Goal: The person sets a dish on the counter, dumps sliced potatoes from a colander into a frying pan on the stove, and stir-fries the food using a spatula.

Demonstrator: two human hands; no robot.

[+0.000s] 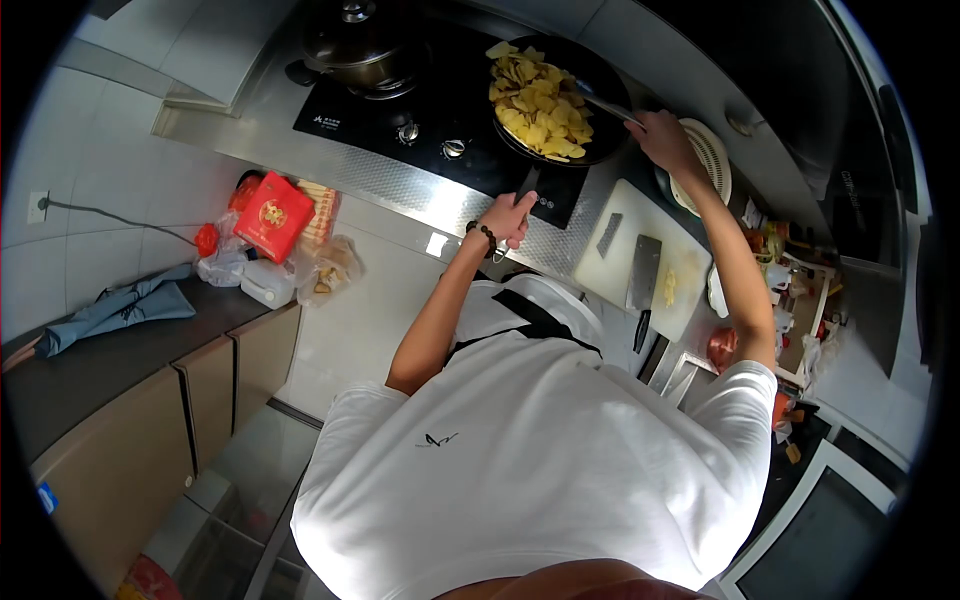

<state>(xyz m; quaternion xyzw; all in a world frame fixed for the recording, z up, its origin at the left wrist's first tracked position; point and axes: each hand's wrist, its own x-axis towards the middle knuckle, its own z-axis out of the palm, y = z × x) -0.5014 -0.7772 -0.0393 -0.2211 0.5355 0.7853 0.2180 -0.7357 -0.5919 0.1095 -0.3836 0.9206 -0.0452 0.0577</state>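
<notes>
My left hand [507, 221] is wrapped round the dark handle [531, 180] of a frying pan [600, 72] on the stove. A heap of yellow potato slices [545, 105] fills the pan's left and middle. Held in my right hand [662, 138] is a spatula [606, 105], its long shaft reaching over the pan's right side. The spatula's far end meets the slices, and its blade is mostly hidden.
Left of the pan stands a lidded pot [365, 50] on the stove [430, 120]. A white cutting board [610, 260] with a cleaver [645, 272] and chopped pale bits [671, 285] lies at the right. Behind it is a ridged white basket [713, 165]. Red packages [272, 220] sit left.
</notes>
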